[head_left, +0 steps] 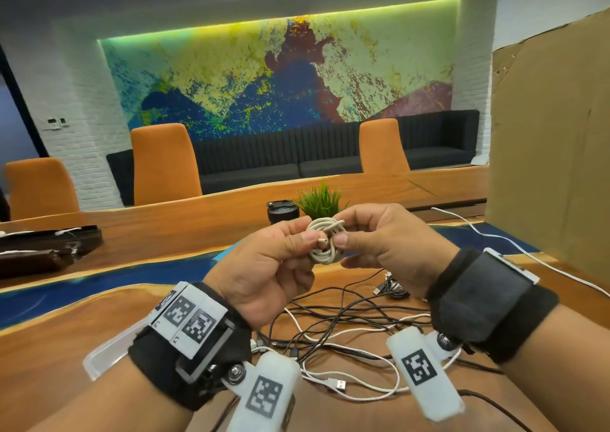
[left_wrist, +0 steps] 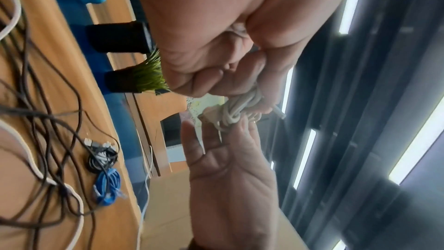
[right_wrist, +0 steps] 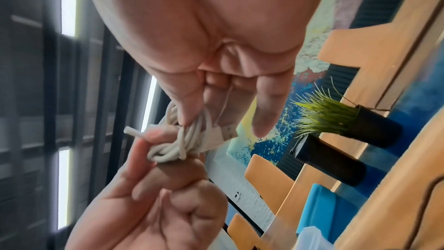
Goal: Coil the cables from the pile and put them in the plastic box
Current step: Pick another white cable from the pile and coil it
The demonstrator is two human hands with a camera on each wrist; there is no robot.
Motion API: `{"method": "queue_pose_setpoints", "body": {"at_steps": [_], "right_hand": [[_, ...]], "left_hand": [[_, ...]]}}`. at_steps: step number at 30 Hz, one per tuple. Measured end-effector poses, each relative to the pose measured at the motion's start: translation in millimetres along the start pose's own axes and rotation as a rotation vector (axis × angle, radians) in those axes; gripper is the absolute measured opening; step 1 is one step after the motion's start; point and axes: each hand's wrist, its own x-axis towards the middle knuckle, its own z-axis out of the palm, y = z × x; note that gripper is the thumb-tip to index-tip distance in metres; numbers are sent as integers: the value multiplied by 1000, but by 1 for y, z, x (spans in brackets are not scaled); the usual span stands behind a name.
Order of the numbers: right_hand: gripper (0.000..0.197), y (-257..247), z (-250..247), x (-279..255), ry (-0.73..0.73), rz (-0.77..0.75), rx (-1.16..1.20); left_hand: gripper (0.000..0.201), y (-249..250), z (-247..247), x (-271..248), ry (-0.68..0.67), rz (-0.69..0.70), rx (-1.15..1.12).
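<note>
Both hands are up above the wooden table (head_left: pixel 99 326), and between them sits a small white coiled cable (head_left: pixel 325 240), wound into a tight bundle. The left hand (head_left: pixel 264 274) has its fingers (head_left: pixel 298 233) curled round one side of the coil, thumb pressed by a loose connector end. The right hand (head_left: pixel 389 250) pinches the other side, and its wrist view shows a USB plug poking out of the loops. Down on the table, just below the hands, lies the tangled pile of black and white cables (head_left: pixel 346 326). The clear plastic box (head_left: pixel 102 354) peeks out at the left, mostly hidden behind the left wrist.
</note>
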Motion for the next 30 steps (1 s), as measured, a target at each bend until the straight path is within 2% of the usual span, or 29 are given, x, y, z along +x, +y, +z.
{"method": "queue_pose_setpoints", "body": {"at_steps": [3, 6, 8, 11, 13, 15, 17, 19, 22, 24, 25, 27, 30], "right_hand": [[18, 3, 2, 1, 55, -66, -163], [36, 8, -1, -1, 70, -240, -424], [47, 5, -4, -5, 51, -388, -457], [37, -5, -7, -6, 95, -589, -437], [30, -10, -9, -3, 136, -688, -520], [29, -13, -8, -1, 171, -725, -589], [24, -15, -8, 1, 226, -739, -634], [18, -17, -8, 1, 280, -674, -633], [16, -19, -6, -1, 262, -353, -313], [18, -18, -5, -2, 226, -166, -134], [19, -18, -5, -3, 209, -114, -111], [21, -19, -7, -4, 180, -68, -41], [27, -18, -22, -7, 119, -9, 191]], "left_hand": [[15, -1, 6, 1, 41, -21, -24], [15, 1, 9, 3, 137, -38, -22], [17, 4, 11, 4, 170, -46, -41], [9, 6, 17, 4, 168, -51, -45], [10, 8, 22, 4, 149, -35, -69], [9, 9, 25, 4, 135, 13, -42], [13, 7, 28, 3, 126, 103, 76], [21, 5, 33, 2, 130, 235, 216], [21, 2, 39, 0, 124, 421, 531], [16, -2, 43, 1, 107, 488, 808], [15, -3, 46, 2, 110, 492, 869], [11, -3, 45, 6, 147, 470, 809], [9, 4, 38, 16, 207, 404, 639]]}}
